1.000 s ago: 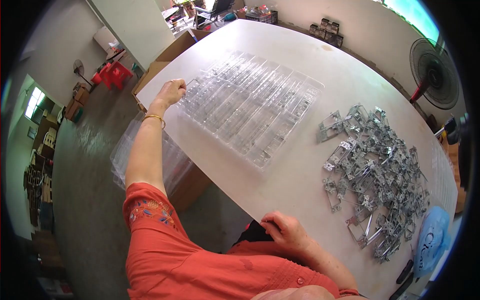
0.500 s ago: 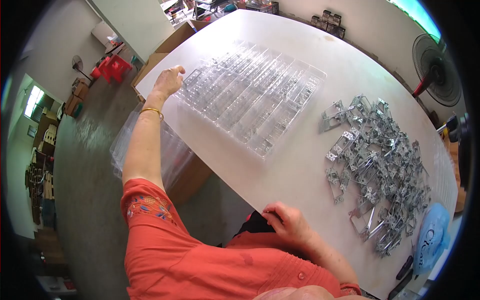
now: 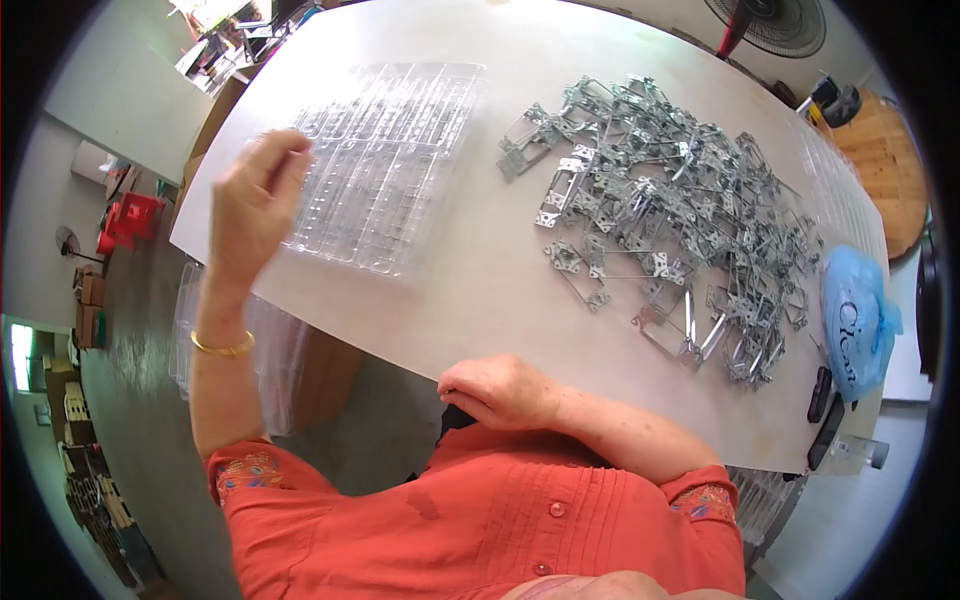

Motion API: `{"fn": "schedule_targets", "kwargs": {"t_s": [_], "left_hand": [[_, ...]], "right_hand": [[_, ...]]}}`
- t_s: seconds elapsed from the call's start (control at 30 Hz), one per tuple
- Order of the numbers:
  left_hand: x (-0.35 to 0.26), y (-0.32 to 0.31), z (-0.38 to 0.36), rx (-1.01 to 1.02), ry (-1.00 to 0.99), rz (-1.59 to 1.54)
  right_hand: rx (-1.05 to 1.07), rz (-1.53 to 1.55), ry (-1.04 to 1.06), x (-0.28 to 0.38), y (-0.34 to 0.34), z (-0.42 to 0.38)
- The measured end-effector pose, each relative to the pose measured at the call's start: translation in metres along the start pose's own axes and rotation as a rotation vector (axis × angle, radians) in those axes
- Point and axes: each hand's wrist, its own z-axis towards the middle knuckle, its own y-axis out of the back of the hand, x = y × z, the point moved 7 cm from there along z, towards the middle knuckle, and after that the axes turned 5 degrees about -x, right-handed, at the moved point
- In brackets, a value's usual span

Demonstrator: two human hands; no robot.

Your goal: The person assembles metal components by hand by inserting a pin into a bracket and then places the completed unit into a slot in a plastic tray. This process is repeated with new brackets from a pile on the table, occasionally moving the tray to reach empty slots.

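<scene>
My left hand (image 3: 255,200), with a gold bangle on its wrist, is raised at the near left corner of a clear plastic tray (image 3: 420,250). Its fingers are loosely curled and nothing shows between them. The tray lies flat on the white table and is divided into long compartments; the hand overlaps its left side in this view. At the table's front edge, close to my body, my right hand (image 3: 500,392) rests curled into a loose fist with nothing visible in it. A heap of metal brackets (image 3: 670,220) spreads across the table to the right of the tray.
Stacked clear trays (image 3: 250,350) stand beside a cardboard box below the table's left edge. To the right lie a blue plastic bag (image 3: 855,325), a black-handled tool (image 3: 820,395) and a clear bottle (image 3: 860,452). A fan (image 3: 770,22) stands beyond the far edge.
My left hand has come away from the tray's edge, back toward my body. The view has turned right, so tray and brackets appear farther left. My right hand stays curled at the table edge.
</scene>
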Motion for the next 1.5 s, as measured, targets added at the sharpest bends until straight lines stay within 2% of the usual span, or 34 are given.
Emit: {"fn": "schedule_targets", "kwargs": {"t_s": [0.07,0.13,0.2,0.3,0.43,0.47,0.53,0.67,0.93,1.07,1.23,1.37,1.43,1.5], "left_hand": [[-0.058,-0.021,-0.007,0.085,-0.076,-0.122],[-0.103,-0.049,-0.016,0.115,-0.166,-0.282],[-0.131,-0.079,-0.023,0.175,-0.216,-0.292],[-0.150,-0.134,-0.026,0.227,-0.156,-0.324],[-0.113,-0.211,-0.015,0.275,0.019,0.043],[-0.106,-0.228,-0.011,0.274,0.004,0.045],[-0.082,-0.255,-0.004,0.318,0.123,0.284],[-0.063,-0.289,0.000,0.387,0.225,0.324],[-0.046,-0.290,-0.005,0.363,0.348,0.237],[-0.036,-0.295,-0.001,0.364,0.341,0.218],[-0.070,-0.255,-0.005,0.053,0.198,-0.013],[-0.081,-0.247,-0.010,0.084,0.176,-0.155],[-0.087,-0.256,-0.026,0.325,0.563,-0.681],[-0.096,-0.254,-0.034,0.376,0.602,-0.754]], "right_hand": [[-0.011,-0.018,0.054,0.005,0.001,-0.002],[0.084,-0.163,0.181,0.013,-0.005,-0.007],[0.076,-0.199,0.216,0.014,-0.007,-0.011],[0.097,-0.244,0.249,0.014,-0.010,-0.015],[0.222,-0.268,0.176,0.013,-0.013,-0.017],[0.210,-0.275,0.181,0.013,-0.011,-0.018],[0.245,-0.258,0.149,0.010,-0.013,-0.019],[0.238,-0.257,0.114,0.009,-0.011,-0.019],[0.188,-0.167,0.104,0.010,-0.012,-0.022],[0.169,-0.198,0.086,0.004,-0.011,-0.018],[0.114,-0.177,0.119,0.009,-0.004,-0.016],[0.129,-0.191,0.069,0.001,-0.007,-0.018],[0.083,-0.063,0.019,0.001,0.001,-0.017],[0.041,0.012,-0.019,0.004,0.012,-0.014]]}}
